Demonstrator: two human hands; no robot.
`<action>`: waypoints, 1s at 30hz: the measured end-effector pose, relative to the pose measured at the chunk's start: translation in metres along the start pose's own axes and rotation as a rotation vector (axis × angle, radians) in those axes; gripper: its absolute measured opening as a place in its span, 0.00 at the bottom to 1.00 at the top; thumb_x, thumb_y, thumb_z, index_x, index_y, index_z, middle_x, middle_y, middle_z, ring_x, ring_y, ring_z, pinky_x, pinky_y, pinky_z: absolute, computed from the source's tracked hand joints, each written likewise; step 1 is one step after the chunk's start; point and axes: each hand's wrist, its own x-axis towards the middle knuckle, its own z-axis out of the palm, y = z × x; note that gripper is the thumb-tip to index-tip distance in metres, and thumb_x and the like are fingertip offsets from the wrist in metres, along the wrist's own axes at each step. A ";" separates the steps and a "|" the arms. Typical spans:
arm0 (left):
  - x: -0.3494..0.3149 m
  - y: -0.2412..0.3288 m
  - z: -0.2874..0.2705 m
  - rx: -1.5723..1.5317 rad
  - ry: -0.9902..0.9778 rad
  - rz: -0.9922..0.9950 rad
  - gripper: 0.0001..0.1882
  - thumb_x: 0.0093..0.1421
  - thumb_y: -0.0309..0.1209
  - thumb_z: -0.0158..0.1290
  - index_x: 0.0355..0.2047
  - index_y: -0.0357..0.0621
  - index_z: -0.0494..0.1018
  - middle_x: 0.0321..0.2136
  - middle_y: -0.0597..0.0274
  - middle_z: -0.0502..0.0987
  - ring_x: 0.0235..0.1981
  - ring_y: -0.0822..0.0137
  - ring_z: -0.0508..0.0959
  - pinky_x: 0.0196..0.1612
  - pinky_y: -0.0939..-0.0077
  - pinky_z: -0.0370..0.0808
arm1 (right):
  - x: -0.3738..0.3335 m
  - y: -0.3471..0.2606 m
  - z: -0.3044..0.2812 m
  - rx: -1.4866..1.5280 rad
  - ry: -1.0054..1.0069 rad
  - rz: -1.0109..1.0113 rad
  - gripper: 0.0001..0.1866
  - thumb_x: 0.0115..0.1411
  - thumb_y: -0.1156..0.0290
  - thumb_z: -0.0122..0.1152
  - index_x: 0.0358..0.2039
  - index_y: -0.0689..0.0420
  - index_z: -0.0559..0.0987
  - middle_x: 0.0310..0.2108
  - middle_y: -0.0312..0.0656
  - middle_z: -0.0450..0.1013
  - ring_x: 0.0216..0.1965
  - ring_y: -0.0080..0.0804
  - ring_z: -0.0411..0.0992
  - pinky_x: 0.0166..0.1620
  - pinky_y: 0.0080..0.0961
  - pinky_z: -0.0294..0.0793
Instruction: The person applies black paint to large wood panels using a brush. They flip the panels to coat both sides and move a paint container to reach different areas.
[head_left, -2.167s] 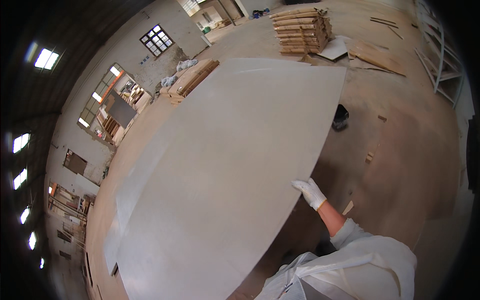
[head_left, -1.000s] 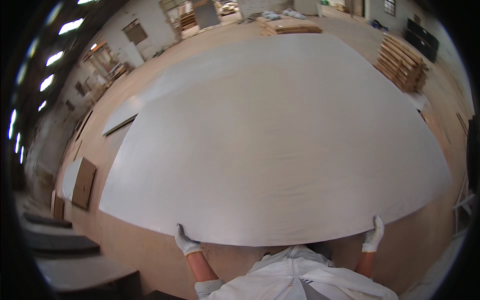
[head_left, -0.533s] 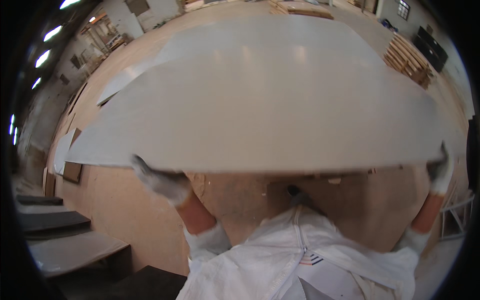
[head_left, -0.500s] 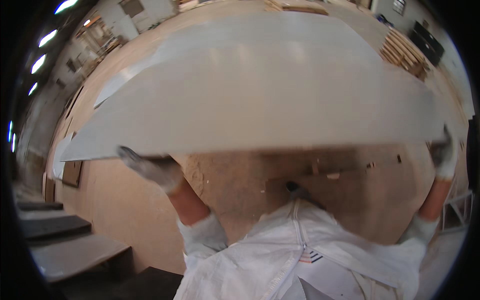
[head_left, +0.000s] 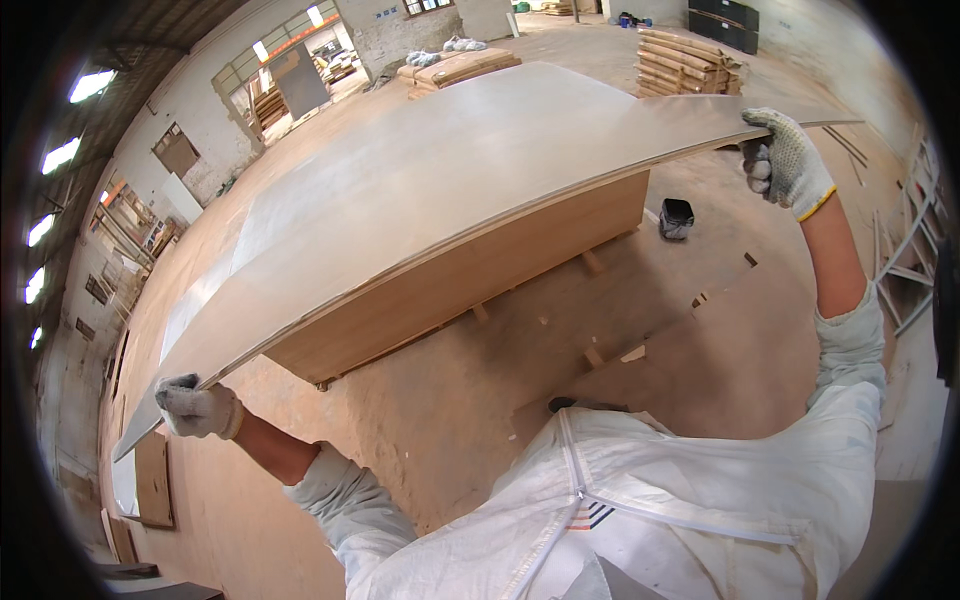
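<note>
A large, thin grey-faced board (head_left: pixel 430 205) stretches across the view, its near edge slanting up from lower left to upper right. My left hand (head_left: pixel 200 408), in a grey-and-white work glove, is closed round the board's near left corner area. Toward the other end, my right hand (head_left: pixel 792 165) grips the same edge, with the gloved thumb on top and fingers curled beneath. Under the board stands a tall stack of boards (head_left: pixel 480 275) with a light-brown side, raised off the floor on wooden bearers. The far part of the stack's top merges with the held board.
A black bucket-like container (head_left: pixel 676 218) stands on the floor beyond the stack's right end. Wood scraps (head_left: pixel 632 353) lie near my feet. Piled planks (head_left: pixel 685 65) and another low stack (head_left: pixel 460 68) stand farther back. A metal frame (head_left: pixel 910 250) leans at the right.
The view has turned, and the board's near edge, level before, now slants up to the right. The stack's brown side and the black container have come into sight. Both hands keep their grip.
</note>
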 end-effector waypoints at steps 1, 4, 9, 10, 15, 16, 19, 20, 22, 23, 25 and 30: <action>0.001 0.001 0.000 0.000 -0.020 -0.012 0.30 0.76 0.40 0.43 0.14 0.43 0.66 0.13 0.64 0.68 0.15 0.68 0.68 0.21 0.74 0.64 | -0.003 -0.001 -0.002 0.022 -0.043 0.014 0.21 0.62 0.49 0.65 0.19 0.41 0.68 0.13 0.23 0.58 0.13 0.18 0.55 0.18 0.21 0.52; 0.005 -0.012 -0.006 -0.044 0.061 0.002 0.29 0.73 0.36 0.46 0.13 0.41 0.69 0.12 0.65 0.68 0.14 0.70 0.65 0.19 0.73 0.61 | -0.013 0.000 -0.004 0.002 -0.018 0.034 0.22 0.61 0.48 0.66 0.18 0.41 0.67 0.12 0.24 0.57 0.13 0.19 0.55 0.18 0.21 0.51; 0.010 0.036 -0.005 -0.078 0.159 0.111 0.30 0.74 0.40 0.45 0.12 0.41 0.66 0.11 0.62 0.65 0.14 0.67 0.65 0.20 0.73 0.61 | -0.026 -0.010 -0.024 -0.066 -0.009 -0.056 0.22 0.61 0.48 0.65 0.18 0.42 0.68 0.12 0.23 0.58 0.12 0.18 0.52 0.18 0.21 0.48; 0.011 0.047 -0.003 -0.089 0.180 0.128 0.30 0.74 0.40 0.44 0.12 0.41 0.66 0.12 0.62 0.65 0.14 0.67 0.65 0.20 0.73 0.61 | -0.024 -0.015 -0.034 -0.043 0.012 -0.049 0.22 0.61 0.47 0.65 0.18 0.42 0.68 0.12 0.23 0.58 0.12 0.18 0.52 0.17 0.20 0.48; 0.028 0.100 0.002 -0.114 0.222 0.203 0.29 0.74 0.37 0.44 0.12 0.41 0.65 0.12 0.61 0.66 0.14 0.66 0.64 0.20 0.74 0.61 | -0.022 -0.036 -0.052 -0.098 0.140 -0.144 0.22 0.62 0.46 0.66 0.18 0.42 0.70 0.10 0.21 0.58 0.10 0.16 0.55 0.14 0.18 0.49; 0.031 0.107 0.005 -0.134 0.223 0.214 0.30 0.74 0.37 0.44 0.12 0.41 0.65 0.12 0.60 0.66 0.14 0.67 0.64 0.20 0.74 0.61 | -0.019 -0.041 -0.058 -0.119 0.150 -0.172 0.22 0.62 0.46 0.66 0.18 0.41 0.70 0.10 0.21 0.58 0.09 0.15 0.56 0.13 0.18 0.49; 0.053 0.123 0.018 -0.146 0.223 0.216 0.32 0.75 0.37 0.43 0.10 0.41 0.63 0.11 0.60 0.65 0.13 0.67 0.64 0.21 0.72 0.62 | -0.010 -0.066 -0.074 -0.126 0.155 -0.226 0.22 0.65 0.44 0.62 0.20 0.42 0.72 0.10 0.21 0.63 0.08 0.14 0.58 0.11 0.15 0.52; 0.067 0.113 0.022 -0.152 0.203 0.307 0.32 0.77 0.38 0.42 0.11 0.41 0.64 0.12 0.60 0.66 0.14 0.67 0.64 0.21 0.71 0.61 | -0.011 -0.071 -0.060 -0.175 0.246 -0.286 0.21 0.67 0.44 0.59 0.21 0.42 0.73 0.10 0.20 0.62 0.07 0.14 0.58 0.11 0.16 0.52; 0.076 0.124 0.033 -0.157 0.166 0.133 0.30 0.77 0.38 0.42 0.14 0.40 0.65 0.14 0.61 0.66 0.17 0.68 0.65 0.23 0.70 0.60 | 0.011 -0.075 -0.054 -0.162 0.270 -0.352 0.21 0.68 0.44 0.58 0.23 0.41 0.73 0.10 0.19 0.61 0.07 0.13 0.57 0.11 0.16 0.51; 0.099 0.109 0.038 -0.164 0.204 0.114 0.30 0.77 0.40 0.44 0.15 0.40 0.67 0.14 0.63 0.67 0.19 0.69 0.65 0.25 0.69 0.62 | 0.026 -0.073 -0.051 -0.155 0.259 -0.366 0.20 0.68 0.44 0.58 0.23 0.42 0.73 0.11 0.20 0.61 0.08 0.14 0.57 0.12 0.16 0.51; 0.116 0.126 0.064 -0.048 0.265 -0.104 0.29 0.74 0.46 0.51 0.17 0.40 0.73 0.16 0.67 0.70 0.20 0.71 0.67 0.26 0.68 0.65 | 0.043 -0.079 -0.044 -0.175 0.277 -0.419 0.20 0.68 0.45 0.58 0.24 0.42 0.73 0.13 0.21 0.62 0.10 0.15 0.58 0.13 0.17 0.51; 0.169 0.119 0.144 -0.093 0.200 0.119 0.28 0.71 0.47 0.52 0.22 0.34 0.78 0.17 0.67 0.71 0.22 0.72 0.66 0.28 0.67 0.64 | 0.104 -0.092 -0.030 -0.245 0.348 -0.530 0.19 0.69 0.46 0.57 0.27 0.44 0.73 0.16 0.23 0.62 0.13 0.17 0.58 0.17 0.18 0.52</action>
